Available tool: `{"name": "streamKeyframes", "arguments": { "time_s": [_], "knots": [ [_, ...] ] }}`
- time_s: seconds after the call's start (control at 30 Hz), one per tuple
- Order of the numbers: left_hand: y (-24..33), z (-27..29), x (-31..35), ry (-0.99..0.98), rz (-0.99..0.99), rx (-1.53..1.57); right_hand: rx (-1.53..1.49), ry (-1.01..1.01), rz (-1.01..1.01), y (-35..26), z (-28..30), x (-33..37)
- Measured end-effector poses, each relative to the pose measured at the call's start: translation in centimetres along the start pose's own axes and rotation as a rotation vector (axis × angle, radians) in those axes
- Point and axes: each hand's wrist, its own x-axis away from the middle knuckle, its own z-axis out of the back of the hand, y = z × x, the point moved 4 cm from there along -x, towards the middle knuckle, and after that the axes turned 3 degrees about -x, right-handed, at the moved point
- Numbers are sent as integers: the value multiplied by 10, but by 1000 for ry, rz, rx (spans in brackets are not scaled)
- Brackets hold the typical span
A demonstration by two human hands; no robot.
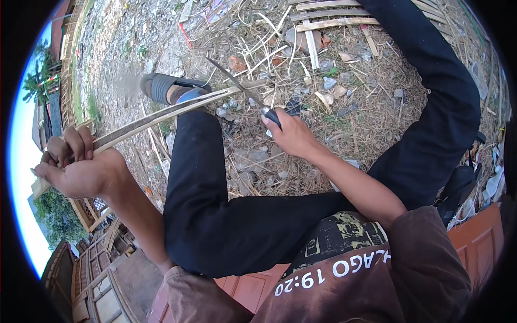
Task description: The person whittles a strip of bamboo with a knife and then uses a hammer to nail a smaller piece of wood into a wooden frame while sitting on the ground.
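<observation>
My left hand (89,168), at the left, has its fingers closed around one end of a long, split bamboo strip (156,119). The strip slants up to the right, passing over my bent knee and close to my sandaled foot (172,89). A knife (229,77) with a long, narrow blade and a dark handle is gripped in my right hand (293,134), near the middle. Its blade points up and left, crossing the strip close to its far end. Whether the edge touches the bamboo cannot be made out.
Stones, dry grass and thin bamboo shavings (264,32) cover the ground ahead. Several flat bamboo slats (334,22) lie at the top right beside my other leg (452,97). Reddish panelled wood (476,239) shows under me. Wooden frames (102,269) stand at the lower left.
</observation>
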Motion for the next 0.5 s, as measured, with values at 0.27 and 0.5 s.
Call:
{"name": "streamKeyframes", "arguments": {
  "time_s": [0.27, 0.5],
  "knots": [
    [1, 0, 2, -28, 2, -41, -76, 84, -9, 7, -17, -2],
    [-4, 5, -1, -84, -5, 69, -200, 113, 81, -51, -7, 26]
  ]
}}
